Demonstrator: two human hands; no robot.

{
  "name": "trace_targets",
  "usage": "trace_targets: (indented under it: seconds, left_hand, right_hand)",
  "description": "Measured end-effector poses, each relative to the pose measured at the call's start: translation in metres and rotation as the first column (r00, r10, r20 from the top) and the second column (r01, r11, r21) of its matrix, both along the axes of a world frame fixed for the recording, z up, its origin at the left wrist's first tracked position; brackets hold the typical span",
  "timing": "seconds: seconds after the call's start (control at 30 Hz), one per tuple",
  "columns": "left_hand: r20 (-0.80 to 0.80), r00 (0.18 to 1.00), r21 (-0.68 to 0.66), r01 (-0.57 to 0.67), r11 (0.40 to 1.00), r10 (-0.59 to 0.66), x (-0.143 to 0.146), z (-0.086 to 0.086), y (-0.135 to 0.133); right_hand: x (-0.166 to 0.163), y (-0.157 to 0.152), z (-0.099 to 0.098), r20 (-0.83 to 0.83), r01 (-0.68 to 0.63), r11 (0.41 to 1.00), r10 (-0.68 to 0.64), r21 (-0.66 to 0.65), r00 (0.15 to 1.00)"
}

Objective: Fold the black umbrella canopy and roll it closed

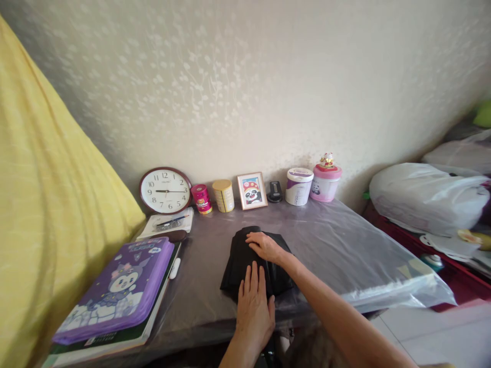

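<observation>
A black folding umbrella (240, 255) lies on the plastic-covered table in front of me, its canopy collapsed into loose, fanned panels. My left hand (254, 301) rests flat on its near part, fingers stretched forward and close together. Across the far part reaches my right hand (265, 247), palm down, with slightly bent fingers lying on the cloth. Neither hand wraps around the umbrella. A dark, shiny piece, perhaps the handle, shows below my left wrist at the table's near edge, mostly hidden.
Along the wall stand a clock (165, 190), a pink can (201, 199), a yellow-lidded can (223, 196), a framed panda picture (252, 191) and two tubs, one a white tub (299, 187). A purple case (115, 291) lies left on books. Plastic bags (427, 197) sit right.
</observation>
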State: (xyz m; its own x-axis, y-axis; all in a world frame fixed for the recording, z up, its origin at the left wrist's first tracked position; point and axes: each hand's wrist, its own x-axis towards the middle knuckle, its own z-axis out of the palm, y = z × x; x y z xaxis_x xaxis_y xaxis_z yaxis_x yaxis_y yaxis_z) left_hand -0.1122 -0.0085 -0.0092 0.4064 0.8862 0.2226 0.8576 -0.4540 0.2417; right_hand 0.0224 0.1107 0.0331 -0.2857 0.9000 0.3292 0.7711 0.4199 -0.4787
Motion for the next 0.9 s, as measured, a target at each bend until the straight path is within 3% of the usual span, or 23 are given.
trace_targets:
  seconds: [0.13,0.23,0.33,0.6,0.9]
  left_hand:
    - [-0.014,1.0,-0.023,-0.002,1.0,0.001,-0.003,0.005,-0.001]
    - [-0.032,0.999,-0.039,0.005,0.999,-0.006,-0.005,0.009,-0.001]
    - [-0.06,0.998,-0.053,-0.003,0.999,-0.001,-0.005,0.014,-0.001]
    - [-0.123,0.992,-0.069,-0.034,0.997,0.025,-0.003,0.023,-0.004]
    - [-0.132,0.991,-0.053,-0.019,0.998,0.012,-0.005,0.021,-0.002]
  right_hand:
    - [0.03,0.002,0.008,-0.025,0.25,0.965,-0.253,-0.076,0.967]
    - [0.057,0.001,0.01,0.014,0.424,0.89,-0.427,-0.166,0.904]
    - [0.075,-0.002,0.008,0.067,0.515,0.821,-0.515,-0.247,0.854]
    - [0.082,-0.007,0.001,0.106,0.529,0.732,-0.541,-0.429,0.834]
    - [0.083,-0.007,0.006,-0.071,0.44,0.689,-0.578,-0.576,0.813]
